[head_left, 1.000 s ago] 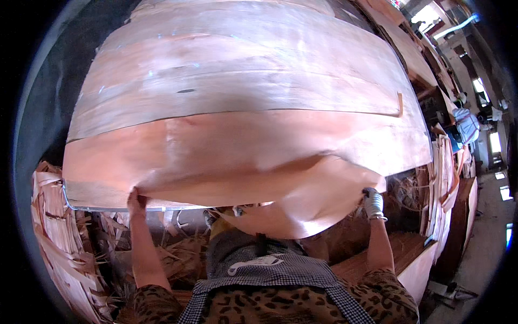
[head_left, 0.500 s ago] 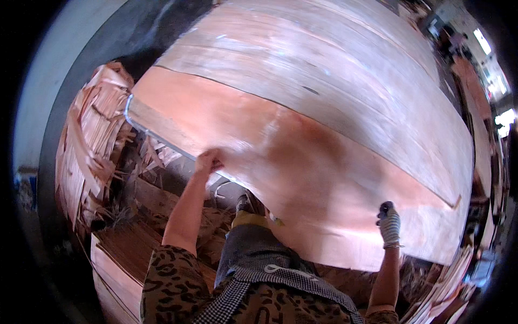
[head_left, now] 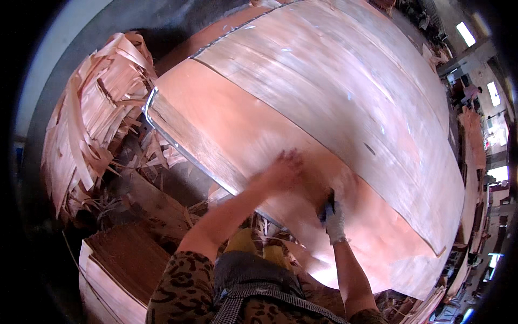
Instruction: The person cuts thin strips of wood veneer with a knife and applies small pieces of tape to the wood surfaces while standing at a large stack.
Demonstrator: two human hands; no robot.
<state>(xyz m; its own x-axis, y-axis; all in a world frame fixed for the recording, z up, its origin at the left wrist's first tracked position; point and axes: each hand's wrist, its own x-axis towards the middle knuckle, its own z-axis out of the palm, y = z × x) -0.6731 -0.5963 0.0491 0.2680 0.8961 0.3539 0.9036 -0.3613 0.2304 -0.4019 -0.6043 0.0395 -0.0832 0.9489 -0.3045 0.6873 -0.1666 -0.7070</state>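
A large pinkish-orange sheet of wood veneer (head_left: 216, 108) lies in front of me, and paler veneer sheets (head_left: 324, 97) stretch beyond it. My left hand (head_left: 286, 170) is bare and blurred, its fingers spread over the orange sheet. To its right, my right hand (head_left: 334, 221), in a pale glove, is low over the same sheet with its fingers curled. Something dark shows at its fingers; whether this is a tool or the glove's dark coating is unclear. Along the near left side runs a dark, metal-like table edge (head_left: 197, 162).
A tall bundle of torn veneer strips (head_left: 94, 124) stands at the left. A stack of brown sheets (head_left: 124, 264) lies at the lower left, with loose scraps around it. More boards line the right side, and a person (head_left: 472, 93) is far off at the upper right.
My left hand has left the near edge and moved right, onto the sheet. My right hand has come left, toward it. The view has shifted.
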